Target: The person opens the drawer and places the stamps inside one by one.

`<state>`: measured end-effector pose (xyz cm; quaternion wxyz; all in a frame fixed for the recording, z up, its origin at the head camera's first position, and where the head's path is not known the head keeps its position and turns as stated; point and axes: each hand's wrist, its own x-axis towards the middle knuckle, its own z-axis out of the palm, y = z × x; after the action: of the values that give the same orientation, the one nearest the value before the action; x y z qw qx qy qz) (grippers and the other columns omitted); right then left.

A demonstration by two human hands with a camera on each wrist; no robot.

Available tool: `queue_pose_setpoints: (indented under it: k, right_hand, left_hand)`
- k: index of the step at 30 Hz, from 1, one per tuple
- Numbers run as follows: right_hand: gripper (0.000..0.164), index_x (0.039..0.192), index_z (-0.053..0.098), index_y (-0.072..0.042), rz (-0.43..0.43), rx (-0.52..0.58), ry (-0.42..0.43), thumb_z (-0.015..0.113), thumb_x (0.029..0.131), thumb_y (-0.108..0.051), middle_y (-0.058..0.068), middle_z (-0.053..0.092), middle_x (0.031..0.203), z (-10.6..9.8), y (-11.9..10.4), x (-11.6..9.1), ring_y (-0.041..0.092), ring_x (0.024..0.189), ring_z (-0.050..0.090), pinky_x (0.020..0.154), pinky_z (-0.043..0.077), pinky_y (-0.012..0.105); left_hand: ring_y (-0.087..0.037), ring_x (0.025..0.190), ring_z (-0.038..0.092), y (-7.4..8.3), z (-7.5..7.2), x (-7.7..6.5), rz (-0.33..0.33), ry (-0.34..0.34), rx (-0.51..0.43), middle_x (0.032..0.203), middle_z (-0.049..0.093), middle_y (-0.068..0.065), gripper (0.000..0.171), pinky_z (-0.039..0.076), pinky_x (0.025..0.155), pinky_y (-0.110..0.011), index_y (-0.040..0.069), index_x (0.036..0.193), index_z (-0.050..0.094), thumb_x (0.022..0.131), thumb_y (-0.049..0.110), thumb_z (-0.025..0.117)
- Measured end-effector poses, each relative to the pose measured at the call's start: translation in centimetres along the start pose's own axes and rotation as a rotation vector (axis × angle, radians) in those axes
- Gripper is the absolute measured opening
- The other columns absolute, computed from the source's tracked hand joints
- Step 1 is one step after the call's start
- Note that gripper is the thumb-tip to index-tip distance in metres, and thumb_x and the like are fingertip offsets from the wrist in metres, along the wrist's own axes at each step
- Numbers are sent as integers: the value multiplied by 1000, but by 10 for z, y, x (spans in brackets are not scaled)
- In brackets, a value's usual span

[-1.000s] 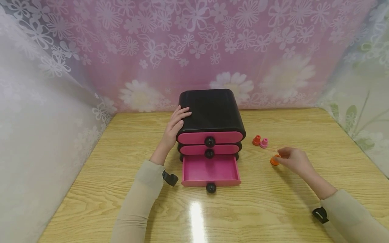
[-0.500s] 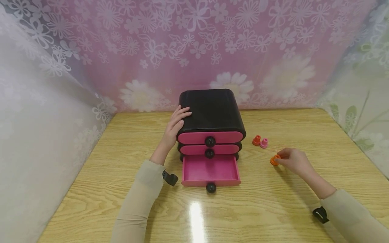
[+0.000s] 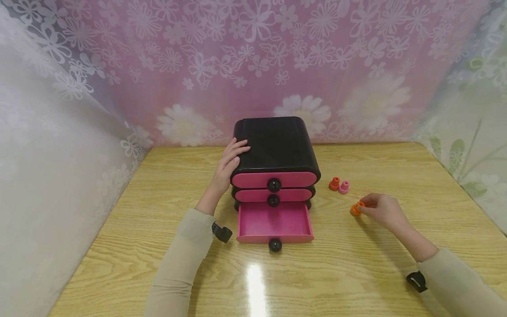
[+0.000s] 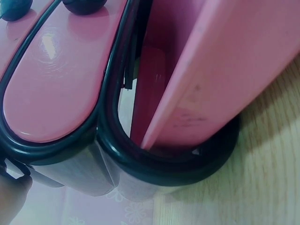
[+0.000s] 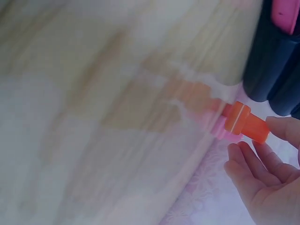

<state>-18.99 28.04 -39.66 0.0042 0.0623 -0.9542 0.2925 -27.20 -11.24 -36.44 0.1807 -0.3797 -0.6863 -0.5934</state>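
A black mini chest of drawers (image 3: 277, 145) with pink drawer fronts stands on the table, its bottom drawer (image 3: 275, 238) pulled out and nothing visible inside. My left hand (image 3: 229, 165) rests on the chest's upper left side, fingers over the top edge. Only a bit of that hand shows in the left wrist view, beside the chest. My right hand (image 3: 384, 210) pinches a small orange stepped plastic peg (image 3: 357, 208) by its narrow end, between thumb and fingertip. The right wrist view shows the orange peg (image 5: 245, 123) in that pinch, the other fingers loosely bent.
A red peg (image 3: 334, 183) and a pink peg (image 3: 344, 187) of similar shape stand side by side, right of the chest. The wooden table (image 3: 158, 246) reaches back to a flowered pink curtain (image 3: 257, 66). Pale cloth hangs at both sides.
My right thumb and finger have closed on the orange peg, which has shifted slightly left. The left hand, chest and drawer look unmoved.
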Motion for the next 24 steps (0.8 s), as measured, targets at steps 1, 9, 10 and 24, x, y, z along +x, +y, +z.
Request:
queue_pose_setpoints:
  k: [1,9,10,24]
  right_hand:
    - [29,95,60,11,0,6,2,63,79,-13,23,62,88,0,-2,-1,36,81,59,63,49,40]
    - [25,94,62,10,-75,63,52,65,78,-9,23,62,88,-1,-24,-9,35,80,61,62,50,38]
    - [24,94,62,10,-85,67,55,65,78,-8,22,63,88,-1,-26,-10,35,79,61,62,50,38]
    - [21,91,64,8,-183,83,57,67,75,-5,16,64,85,8,-55,-18,30,77,61,67,49,41]
  left_hand:
    - [-31,131,10,1,0,0,0,0,-2,131,37,-24,42,5,105,-42,-12,116,50,89,16,34]
    - [-41,129,9,28,4,2,-22,2,8,128,34,-32,35,6,104,-43,-18,113,46,86,-3,30]
    - [-41,129,9,30,4,2,-23,2,10,128,34,-32,35,6,104,-43,-18,113,46,87,-1,30]
    - [-42,128,9,34,4,3,-25,0,15,127,34,-34,35,6,104,-43,-20,112,45,84,-5,29]
